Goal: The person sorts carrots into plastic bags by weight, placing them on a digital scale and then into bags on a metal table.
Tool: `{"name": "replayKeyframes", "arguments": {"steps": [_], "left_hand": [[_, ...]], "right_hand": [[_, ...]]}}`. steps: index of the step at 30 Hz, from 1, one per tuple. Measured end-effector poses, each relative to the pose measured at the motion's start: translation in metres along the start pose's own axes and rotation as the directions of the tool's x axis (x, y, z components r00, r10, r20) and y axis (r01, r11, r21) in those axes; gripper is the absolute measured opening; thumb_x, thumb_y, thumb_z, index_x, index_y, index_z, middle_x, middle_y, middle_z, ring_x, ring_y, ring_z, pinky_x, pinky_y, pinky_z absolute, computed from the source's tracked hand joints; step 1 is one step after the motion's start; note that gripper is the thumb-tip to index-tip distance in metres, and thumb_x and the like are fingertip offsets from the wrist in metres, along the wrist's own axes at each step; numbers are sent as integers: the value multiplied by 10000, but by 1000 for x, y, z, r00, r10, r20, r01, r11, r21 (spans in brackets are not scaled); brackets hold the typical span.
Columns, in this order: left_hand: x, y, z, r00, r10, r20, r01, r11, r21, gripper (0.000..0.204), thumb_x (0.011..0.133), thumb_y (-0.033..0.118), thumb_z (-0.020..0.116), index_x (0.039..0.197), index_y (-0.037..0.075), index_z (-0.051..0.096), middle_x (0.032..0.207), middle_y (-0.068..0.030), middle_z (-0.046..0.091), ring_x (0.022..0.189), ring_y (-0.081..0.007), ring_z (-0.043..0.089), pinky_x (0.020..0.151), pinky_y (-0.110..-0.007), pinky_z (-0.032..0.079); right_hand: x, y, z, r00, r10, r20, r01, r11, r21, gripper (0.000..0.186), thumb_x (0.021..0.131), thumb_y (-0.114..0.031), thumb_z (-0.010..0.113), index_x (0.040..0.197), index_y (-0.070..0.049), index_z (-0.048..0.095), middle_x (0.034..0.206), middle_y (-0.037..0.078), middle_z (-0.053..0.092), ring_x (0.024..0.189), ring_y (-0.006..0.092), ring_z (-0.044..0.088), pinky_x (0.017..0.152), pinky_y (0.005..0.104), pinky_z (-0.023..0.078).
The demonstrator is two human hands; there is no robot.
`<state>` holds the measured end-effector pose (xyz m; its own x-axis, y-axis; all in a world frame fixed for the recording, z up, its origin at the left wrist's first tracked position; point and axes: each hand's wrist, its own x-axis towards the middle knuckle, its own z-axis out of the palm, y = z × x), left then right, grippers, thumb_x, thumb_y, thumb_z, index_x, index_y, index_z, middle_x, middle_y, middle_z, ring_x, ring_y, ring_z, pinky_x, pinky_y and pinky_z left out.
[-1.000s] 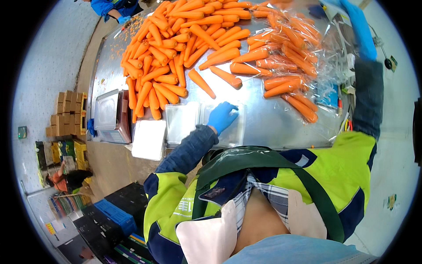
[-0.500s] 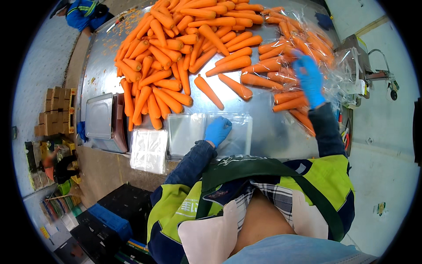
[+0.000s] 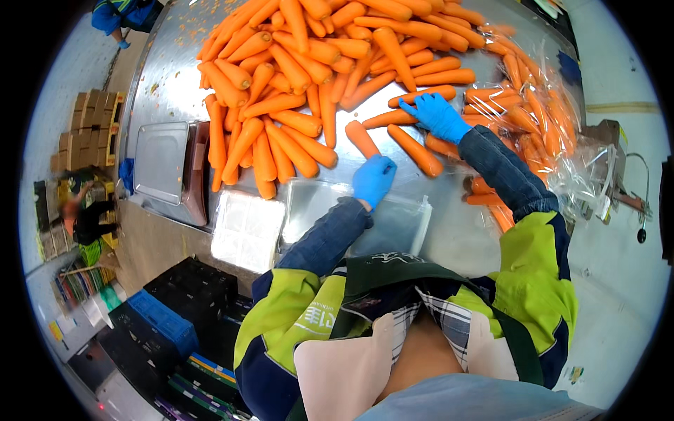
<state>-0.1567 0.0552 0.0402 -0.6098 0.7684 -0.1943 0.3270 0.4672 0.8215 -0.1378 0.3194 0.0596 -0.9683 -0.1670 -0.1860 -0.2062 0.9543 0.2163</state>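
My left hand (image 3: 374, 181), in a blue glove, is closed around the near end of a single carrot (image 3: 361, 138), just beyond the clear plastic bags (image 3: 393, 228). To its right, my right hand (image 3: 439, 116), also gloved in blue, reaches over the carrots with its fingers apart. Its fingertips are at two carrots, one lying just beyond (image 3: 430, 95) and one under the fingers (image 3: 386, 118); a firm grip is not visible. Another loose carrot (image 3: 415, 150) lies between my hands, slightly nearer me.
A big carrot pile (image 3: 295, 63) covers the far part of the metal table (image 3: 165, 91). Bagged carrots (image 3: 540, 119) lie at the right. A stack of white packets (image 3: 247, 230) and a metal-topped scale (image 3: 163, 165) are at the left. Dark crates (image 3: 189, 288) stand below. Other people are farther left.
My right hand has moved left from the bagged carrots to the loose ones. My left hand has moved off the plastic bags onto a carrot's near end. The view has shifted.
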Motion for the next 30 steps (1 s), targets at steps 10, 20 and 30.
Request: {"name": "replayKeyframes", "arguments": {"steps": [10,20,30], "left_hand": [[30,42,-33,933,-348,-88,77,433,-898,651,889,413,653,1337,5,414,1152,-94,561,1063,-176,549,903,-293,453],[-29,40,-77,985,-170,14,12,-13,-1000,476,980,412,510,1234,9,494,1154,-142,618,1025,-233,599,920,-344,493],[-36,0,-94,931,-336,-145,-81,199,-977,582,948,456,551,1308,5,468,1155,-106,579,1035,-221,567,914,-329,472]], "right_hand": [[-22,-105,-81,965,259,-37,-164,708,687,494,981,-331,510,1380,-54,415,1128,182,546,1052,314,557,895,363,466],[-3,-176,-112,957,216,193,155,-944,290,503,1004,-343,490,1396,-42,398,1276,79,506,1124,129,529,997,232,425],[6,-212,-158,903,337,265,-223,-160,962,724,929,-435,585,1477,-47,313,1448,152,426,1357,198,378,1091,327,326]]}}
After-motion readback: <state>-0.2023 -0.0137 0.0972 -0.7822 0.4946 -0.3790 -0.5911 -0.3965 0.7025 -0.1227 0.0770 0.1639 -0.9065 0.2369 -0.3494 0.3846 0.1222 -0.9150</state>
